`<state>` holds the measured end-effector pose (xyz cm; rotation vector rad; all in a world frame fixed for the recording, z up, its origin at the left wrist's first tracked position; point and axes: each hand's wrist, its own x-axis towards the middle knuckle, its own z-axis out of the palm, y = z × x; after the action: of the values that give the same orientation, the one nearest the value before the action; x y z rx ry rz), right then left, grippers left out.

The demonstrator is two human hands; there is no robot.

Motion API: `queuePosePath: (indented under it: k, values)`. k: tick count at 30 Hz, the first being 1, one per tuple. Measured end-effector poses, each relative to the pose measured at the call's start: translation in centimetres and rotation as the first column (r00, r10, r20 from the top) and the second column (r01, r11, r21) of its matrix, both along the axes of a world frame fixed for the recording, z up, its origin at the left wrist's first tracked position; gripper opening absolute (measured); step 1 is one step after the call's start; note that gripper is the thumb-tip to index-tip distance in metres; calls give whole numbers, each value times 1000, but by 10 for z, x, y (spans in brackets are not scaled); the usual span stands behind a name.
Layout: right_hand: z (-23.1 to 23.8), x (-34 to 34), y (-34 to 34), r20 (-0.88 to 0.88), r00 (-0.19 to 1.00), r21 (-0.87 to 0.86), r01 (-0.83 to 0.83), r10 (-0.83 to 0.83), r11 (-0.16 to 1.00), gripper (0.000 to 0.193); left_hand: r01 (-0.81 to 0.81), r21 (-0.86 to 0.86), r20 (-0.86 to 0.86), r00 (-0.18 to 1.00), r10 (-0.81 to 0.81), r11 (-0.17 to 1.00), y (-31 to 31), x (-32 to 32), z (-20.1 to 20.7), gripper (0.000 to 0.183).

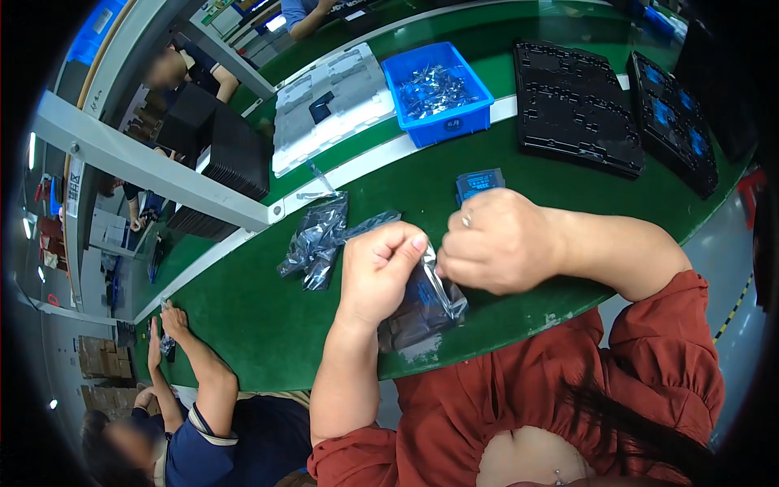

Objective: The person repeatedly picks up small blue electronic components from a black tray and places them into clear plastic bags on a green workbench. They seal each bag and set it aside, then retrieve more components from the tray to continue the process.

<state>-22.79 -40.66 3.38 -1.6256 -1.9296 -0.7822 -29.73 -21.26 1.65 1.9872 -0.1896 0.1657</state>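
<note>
A shiny, see-through dark plastic bag (424, 304) lies at the near edge of the green table, something dark inside it. My left hand (375, 272) is closed on the bag's upper edge, thumb pressed over the fingers. Against the bag's right side, my right hand (499, 243) is also closed, fingers curled at the same edge; its fingertips are partly hidden. Just beyond the right hand sits a small black block with a blue label (479, 183), partly covered by that hand. Left of my hands is a loose heap of similar plastic bags (319, 239).
A blue bin (450, 126) of small shiny pieces stands at the back, beside a white tray (304, 130) with a dark item on it. Black moulded trays (576, 109) lie at the right. A co-worker's hands (170, 325) rest at the table's left; a white frame post (154, 166) rises there.
</note>
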Motion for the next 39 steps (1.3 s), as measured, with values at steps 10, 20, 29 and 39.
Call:
queuePosePath:
  k: [10, 20, 29, 39]
  values:
    - [13, -39, 0, -304, 925, -14, -244, 228, 970, 12, -269, -24, 134, 954, 269, 963, 11, 10, 1, 21]
    - [4, 125, 9, -353, 714, 157, 683, -605, 714, 31, -209, 44, 229, 954, 194, 977, 2, 10, 1, 22]
    - [1, 11, 17, -421, 895, 16, 170, -148, 985, 12, -278, 10, 260, 928, 266, 961, 5, 8, -1, 21]
    - [-9, -1, 15, -470, 873, 71, 186, -132, 980, 10, -280, 18, 291, 920, 263, 960, -2, 2, 5, 21]
